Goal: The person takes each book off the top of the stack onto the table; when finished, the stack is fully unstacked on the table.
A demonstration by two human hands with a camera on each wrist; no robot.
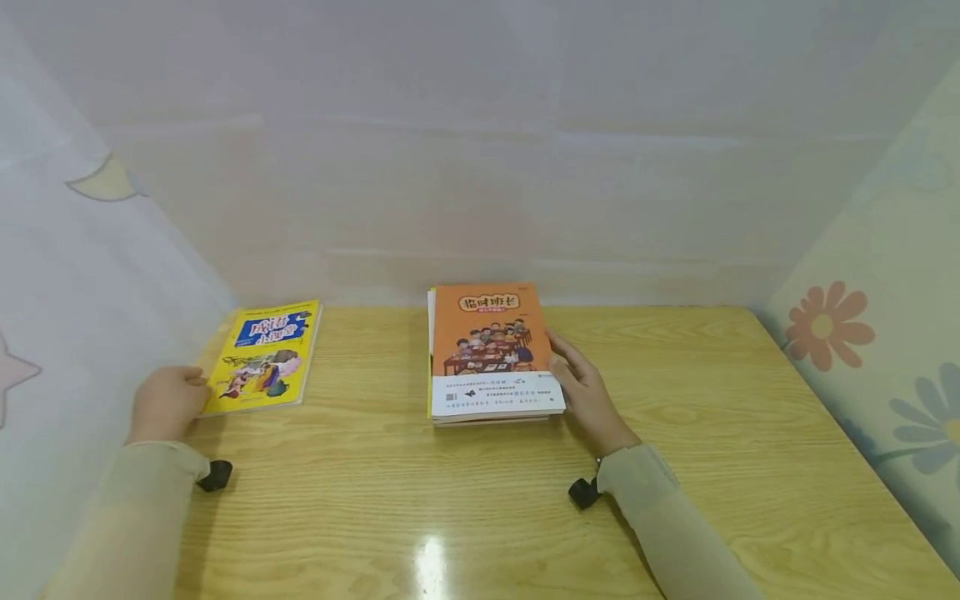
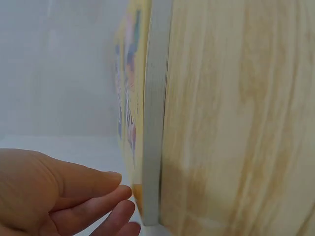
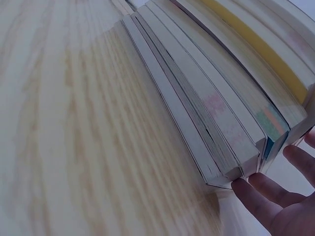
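My left hand (image 1: 167, 402) rests at the near left corner of the yellow book (image 1: 262, 357), which lies flat on the wooden table (image 1: 675, 400) at about ten o'clock from me. In the left wrist view the fingers (image 2: 93, 194) are loosely bent and lie just beside the book's page edge; they grip nothing, and I cannot tell whether the tips quite touch it.

My right hand (image 1: 587, 392) lies against the right side of the stack of books (image 1: 491, 354), which sits at about twelve o'clock, well apart from the yellow book. The fingers are fairly straight along the stack's edge, the fingertips (image 3: 256, 189) touching the corner of the lower books; nothing is clasped.

The top book of the stack has an orange cover with large Chinese characters in a pale banner, a drawing of children round a table, and a white band of small print with a QR code along its near edge. The yellow book bears Chinese characters on a blue patch above a cartoon scene; I cannot read the smaller print.

Both forearms, in beige sleeves, reach forward over the table, each with a small black device at the wrist.
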